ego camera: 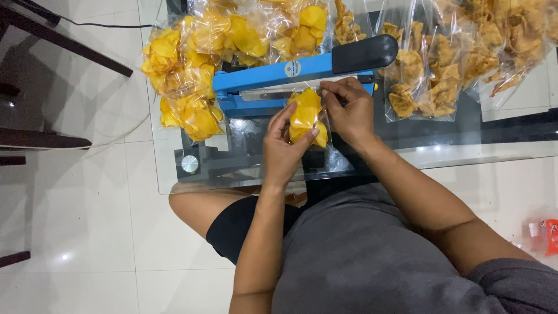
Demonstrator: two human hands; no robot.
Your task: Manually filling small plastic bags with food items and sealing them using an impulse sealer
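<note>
A small clear plastic bag of yellow chips [306,116] is gripped by left hand [283,150] and right hand [350,110], its open top fed under the raised blue heat-sealer arm [302,67], presumably for closing. Sealed yellow-chip bags [192,64] are piled on the glass surface [488,152].

Glossy white floor tiles [87,232] catching light spots at eight o'clock, dark wooden furniture legs [64,40] up at ten, a glass tabletop [494,148] stretching across twelve to three.
</note>
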